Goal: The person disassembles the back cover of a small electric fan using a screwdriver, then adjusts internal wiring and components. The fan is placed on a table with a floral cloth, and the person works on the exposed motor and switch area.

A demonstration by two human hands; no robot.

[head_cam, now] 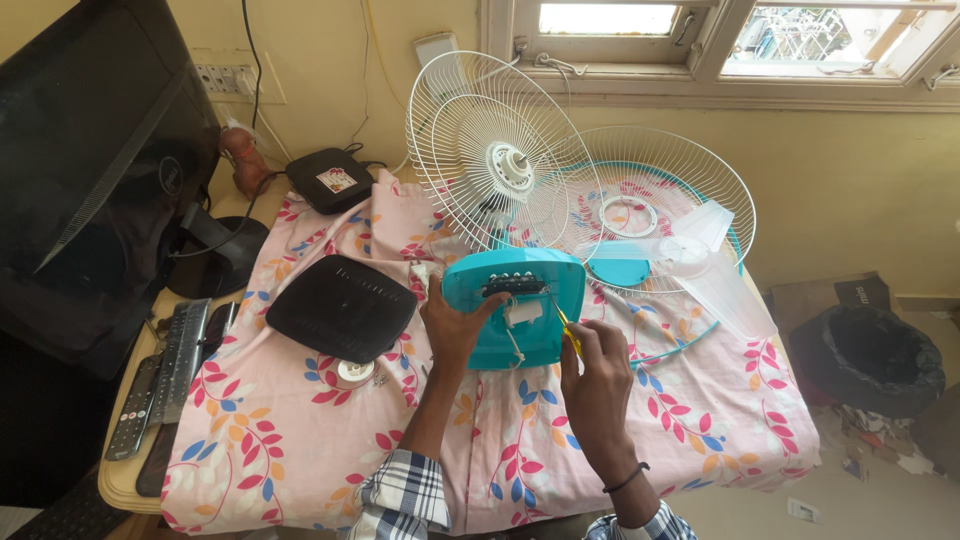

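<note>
On floral cloth, left hand [455,325] gripping turquoise fan base [515,305] edge, right hand [597,375] fingers pinching yellow screwdriver [567,328].

screwdriver [568,333]: tip too small to tell | monitor [90,160]: cut off left

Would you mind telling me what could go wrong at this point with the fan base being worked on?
The yellow screwdriver in the right hand might slip off the turquoise fan base toward the left hand steadying it. The upright wire grille behind could tip if the base is jolted. Small parts might get lost on the patterned cloth.
</note>
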